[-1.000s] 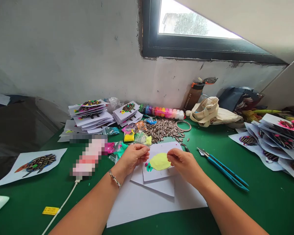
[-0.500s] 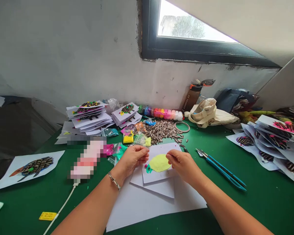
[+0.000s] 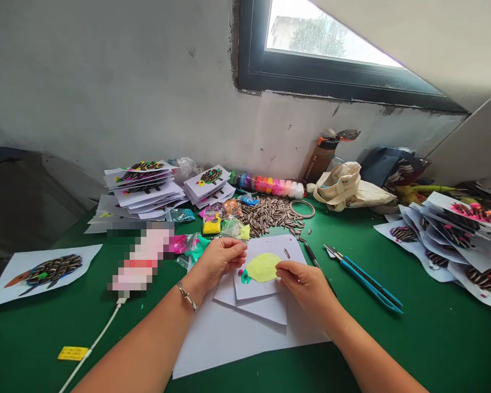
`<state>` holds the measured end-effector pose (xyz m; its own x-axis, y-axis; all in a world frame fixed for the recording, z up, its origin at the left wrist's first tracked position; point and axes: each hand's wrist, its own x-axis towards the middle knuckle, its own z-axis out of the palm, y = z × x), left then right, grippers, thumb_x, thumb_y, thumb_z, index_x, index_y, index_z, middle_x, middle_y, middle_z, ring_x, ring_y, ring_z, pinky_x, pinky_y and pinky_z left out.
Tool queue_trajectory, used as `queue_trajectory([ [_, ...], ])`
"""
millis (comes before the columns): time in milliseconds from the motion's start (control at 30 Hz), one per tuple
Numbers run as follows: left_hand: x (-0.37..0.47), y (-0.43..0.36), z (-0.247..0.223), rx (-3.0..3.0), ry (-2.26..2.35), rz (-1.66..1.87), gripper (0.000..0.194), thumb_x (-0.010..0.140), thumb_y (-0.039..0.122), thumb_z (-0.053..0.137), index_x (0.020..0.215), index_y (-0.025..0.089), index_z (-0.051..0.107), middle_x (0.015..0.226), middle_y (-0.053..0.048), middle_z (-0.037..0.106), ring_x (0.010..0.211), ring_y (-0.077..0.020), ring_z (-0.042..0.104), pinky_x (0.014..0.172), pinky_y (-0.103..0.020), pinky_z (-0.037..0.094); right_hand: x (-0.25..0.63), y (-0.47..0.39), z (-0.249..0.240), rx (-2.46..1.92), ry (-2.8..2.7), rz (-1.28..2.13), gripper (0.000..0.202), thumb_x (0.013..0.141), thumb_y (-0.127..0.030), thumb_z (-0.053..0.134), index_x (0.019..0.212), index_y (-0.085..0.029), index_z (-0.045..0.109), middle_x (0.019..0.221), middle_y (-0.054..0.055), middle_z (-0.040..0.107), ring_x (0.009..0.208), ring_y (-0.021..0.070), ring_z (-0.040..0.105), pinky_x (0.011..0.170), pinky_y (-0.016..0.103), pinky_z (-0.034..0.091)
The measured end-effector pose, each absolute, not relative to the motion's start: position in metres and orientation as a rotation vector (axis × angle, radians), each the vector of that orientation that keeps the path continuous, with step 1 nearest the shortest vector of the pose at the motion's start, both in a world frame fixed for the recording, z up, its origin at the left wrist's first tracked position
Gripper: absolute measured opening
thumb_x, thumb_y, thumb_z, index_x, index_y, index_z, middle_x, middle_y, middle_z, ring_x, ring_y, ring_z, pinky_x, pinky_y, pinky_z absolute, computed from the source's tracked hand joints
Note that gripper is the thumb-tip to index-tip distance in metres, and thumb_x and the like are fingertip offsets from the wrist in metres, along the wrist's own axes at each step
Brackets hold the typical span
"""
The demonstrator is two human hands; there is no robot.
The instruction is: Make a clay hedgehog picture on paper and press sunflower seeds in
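Widest room: right near part of the worktop (image 3: 437, 346), bare from right forearm (image 3: 366, 338) out to the right-hand card pile (image 3: 470, 248). Bare lane also runs between that pile and the teal-handled tool (image 3: 370, 285), up toward the cream bag (image 3: 339, 185). Tool plus pen (image 3: 319, 265) block a low sideways pass just right of the hand. Far side is jammed: left card stacks (image 3: 145, 199), colored packets (image 3: 188, 245), seed pile (image 3: 265, 215), bottle (image 3: 319, 161). Left: green strip between bird card (image 3: 8, 267) and blurred pink item (image 3: 145, 259); cable (image 3: 94, 344) crosses nearer in.
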<state>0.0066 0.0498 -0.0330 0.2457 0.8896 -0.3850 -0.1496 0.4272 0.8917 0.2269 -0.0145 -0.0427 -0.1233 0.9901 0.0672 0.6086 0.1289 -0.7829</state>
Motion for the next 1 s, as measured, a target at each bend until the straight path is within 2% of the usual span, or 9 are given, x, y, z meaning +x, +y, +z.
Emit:
queue_trajectory([
  [400, 0.0077, 0.0496, -0.0296, 0.843, 1.108, 0.827, 0.03, 0.062, 0.035, 0.083, 0.076, 0.014, 0.067, 0.07, -0.002, 0.065, 0.06, -0.0102, 0.06, 0.058, -0.022, 0.049, 0.2245, -0.0166, -0.0424, -1.579, -2.045, 0.439, 0.023, 0.091, -0.02, 0.044, 0.077, -0.021, 0.062, 0.076, 0.002, 0.06, 0.07, 0.0158, 0.056, 0.063, 0.025, 0.041],
  [633, 0.0073, 0.0494, -0.0292, 0.84, 1.101, 0.827, 0.029, 0.063, 0.034, 0.083, 0.076, 0.013, 0.066, 0.071, -0.003, 0.065, 0.06, -0.0099, 0.06, 0.057, -0.021, 0.049, 0.2262, -0.0168, -0.0462, -1.529, -2.079, 0.537, 0.024, 0.09, -0.015, 0.043, 0.097, -0.021, 0.064, 0.095, 0.005, 0.065, 0.083, 0.0172, 0.062, 0.074, 0.026, 0.046],
  [833, 0.0081, 0.0493, -0.0282, 0.833, 1.11, 0.83, 0.029, 0.063, 0.034, 0.083, 0.075, 0.014, 0.066, 0.07, -0.003, 0.065, 0.059, -0.0101, 0.06, 0.055, -0.021, 0.049, 0.2242, -0.0167, -0.039, -1.606, -2.17, 0.515, 0.019, 0.091, -0.015, 0.045, 0.084, -0.019, 0.062, 0.084, 0.004, 0.062, 0.076, 0.0168, 0.059, 0.067, 0.026, 0.045],
  [1000, 0.0081, 0.0494, -0.028, 0.825, 1.097, 0.83, 0.031, 0.062, 0.034, 0.084, 0.075, 0.013, 0.065, 0.069, -0.002, 0.065, 0.059, -0.0098, 0.06, 0.056, -0.021, 0.049, 0.2244, -0.0184, -0.0422, -1.593, -2.154, 0.413, 0.02, 0.093, -0.015, 0.044, 0.082, -0.019, 0.06, 0.081, 0.004, 0.062, 0.073, 0.0168, 0.057, 0.065, 0.026, 0.044],
])
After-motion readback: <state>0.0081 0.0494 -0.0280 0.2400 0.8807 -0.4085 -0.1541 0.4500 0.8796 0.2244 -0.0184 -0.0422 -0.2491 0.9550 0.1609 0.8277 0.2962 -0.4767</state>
